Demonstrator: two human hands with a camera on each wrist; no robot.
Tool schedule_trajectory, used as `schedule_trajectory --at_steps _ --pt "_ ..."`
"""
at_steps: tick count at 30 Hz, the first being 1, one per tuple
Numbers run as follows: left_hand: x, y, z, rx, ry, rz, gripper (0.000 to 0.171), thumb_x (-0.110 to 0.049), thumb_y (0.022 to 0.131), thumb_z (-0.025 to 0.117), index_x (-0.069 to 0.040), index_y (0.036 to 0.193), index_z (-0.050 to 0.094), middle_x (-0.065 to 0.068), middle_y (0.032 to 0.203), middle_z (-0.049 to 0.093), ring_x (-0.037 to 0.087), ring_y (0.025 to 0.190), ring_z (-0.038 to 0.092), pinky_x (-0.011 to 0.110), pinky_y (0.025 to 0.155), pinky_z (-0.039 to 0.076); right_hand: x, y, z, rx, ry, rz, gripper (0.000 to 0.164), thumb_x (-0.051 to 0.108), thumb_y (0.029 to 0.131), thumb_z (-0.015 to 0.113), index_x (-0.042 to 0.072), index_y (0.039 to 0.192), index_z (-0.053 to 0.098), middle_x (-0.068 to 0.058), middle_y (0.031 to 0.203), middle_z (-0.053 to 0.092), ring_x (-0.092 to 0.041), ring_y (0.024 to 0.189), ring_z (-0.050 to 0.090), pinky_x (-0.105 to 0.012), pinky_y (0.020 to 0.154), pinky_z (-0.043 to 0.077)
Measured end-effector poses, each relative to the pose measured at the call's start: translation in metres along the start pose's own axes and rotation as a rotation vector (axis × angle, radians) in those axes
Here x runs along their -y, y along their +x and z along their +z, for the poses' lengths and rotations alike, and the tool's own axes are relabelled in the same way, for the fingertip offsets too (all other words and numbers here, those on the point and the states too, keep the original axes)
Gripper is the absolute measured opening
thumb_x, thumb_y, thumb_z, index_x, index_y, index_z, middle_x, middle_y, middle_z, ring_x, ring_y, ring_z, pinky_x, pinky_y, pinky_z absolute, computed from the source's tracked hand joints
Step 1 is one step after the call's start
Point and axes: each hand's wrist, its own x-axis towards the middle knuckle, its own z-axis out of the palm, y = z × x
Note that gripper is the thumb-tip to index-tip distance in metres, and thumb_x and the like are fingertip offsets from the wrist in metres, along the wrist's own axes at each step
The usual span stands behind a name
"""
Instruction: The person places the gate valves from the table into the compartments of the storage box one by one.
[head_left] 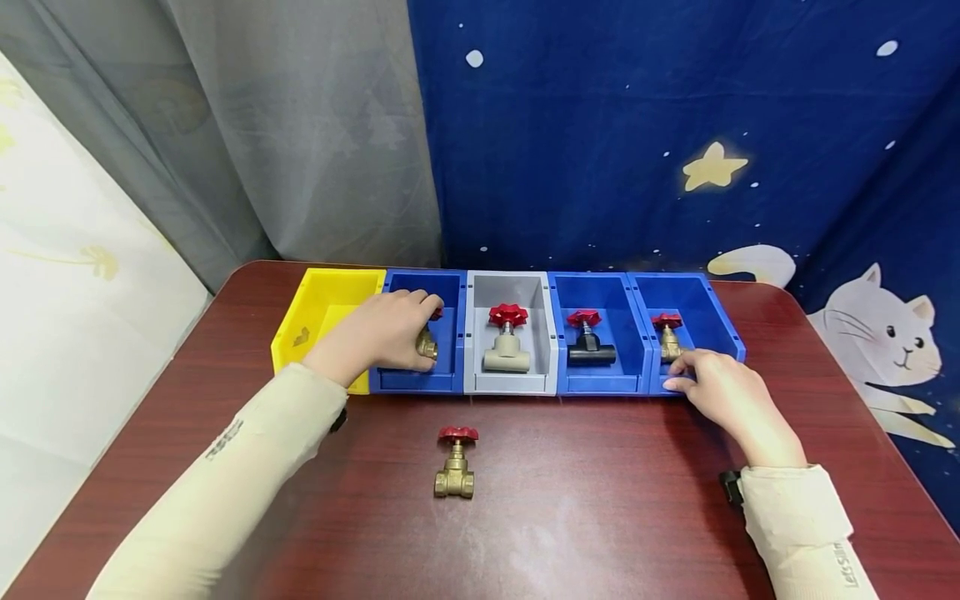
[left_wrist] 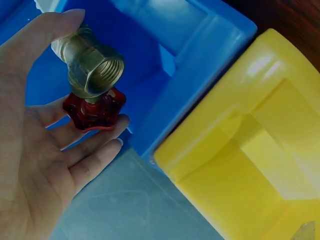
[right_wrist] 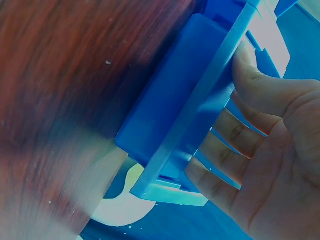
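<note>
In the second bin from the left, a blue bin [head_left: 450, 382], my left hand [head_left: 378, 332] holds a brass gate valve [head_left: 426, 343]. The left wrist view shows the thumb on its threaded brass body [left_wrist: 95, 67] and fingers around the red handwheel [left_wrist: 95, 110]. My right hand [head_left: 723, 396] reaches over the front of the rightmost blue bin [head_left: 723, 333], its fingers extended beside another brass gate valve [head_left: 670, 340] there. In the right wrist view the thumb is at the bin's rim [right_wrist: 200, 97], and that valve is hidden. A third brass gate valve [head_left: 454, 467] lies on the table.
A yellow bin [head_left: 341, 292] stands at the row's left end. The grey bin [head_left: 510, 383] holds a beige valve [head_left: 507, 354]; the blue bin [head_left: 600, 383] beside it holds a black valve [head_left: 591, 350]. Curtains [head_left: 570, 150] hang behind the brown table [head_left: 570, 500].
</note>
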Motion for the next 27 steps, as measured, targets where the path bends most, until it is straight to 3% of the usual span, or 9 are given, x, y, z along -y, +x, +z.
schedule_trajectory --at_steps 6,12,23,27 --pt "0.005 0.009 0.003 0.039 0.0 -0.012 0.081 -0.049 0.073 0.081 -0.002 0.133 0.054 0.016 0.122 0.061 0.035 0.108 0.059 0.05 0.098 0.047 0.0 0.0 0.001 -0.004 -0.001 -0.003 0.017 0.021 0.09 0.073 0.005 0.096 0.072 -0.023 0.1 0.068 -0.037 0.086 0.062 -0.063 0.077 0.049" --pt "0.003 0.019 0.004 0.125 -0.028 -0.051 0.08 -0.047 0.076 0.08 -0.003 0.136 0.051 0.015 0.128 0.06 0.034 0.113 0.058 0.051 0.102 0.044 0.001 0.001 0.002 -0.002 0.002 0.0 0.017 0.021 0.09 0.073 0.005 0.097 0.072 -0.022 0.1 0.068 -0.036 0.085 0.062 -0.062 0.077 0.049" --pt "0.0 0.037 0.008 0.207 -0.024 -0.051 0.074 -0.049 0.074 0.082 -0.003 0.126 0.054 0.013 0.118 0.063 0.03 0.105 0.06 0.048 0.098 0.048 0.002 0.001 0.001 -0.002 -0.007 0.001 0.016 0.02 0.091 0.072 0.005 0.097 0.073 -0.021 0.1 0.068 -0.035 0.086 0.062 -0.062 0.076 0.05" --pt "0.0 0.042 0.011 0.257 -0.037 -0.07 0.078 -0.048 0.075 0.082 -0.002 0.13 0.052 0.014 0.122 0.062 0.031 0.107 0.06 0.048 0.102 0.046 0.0 0.001 0.0 0.005 -0.004 0.0 0.017 0.021 0.091 0.073 0.005 0.097 0.072 -0.022 0.099 0.068 -0.035 0.084 0.061 -0.062 0.076 0.049"
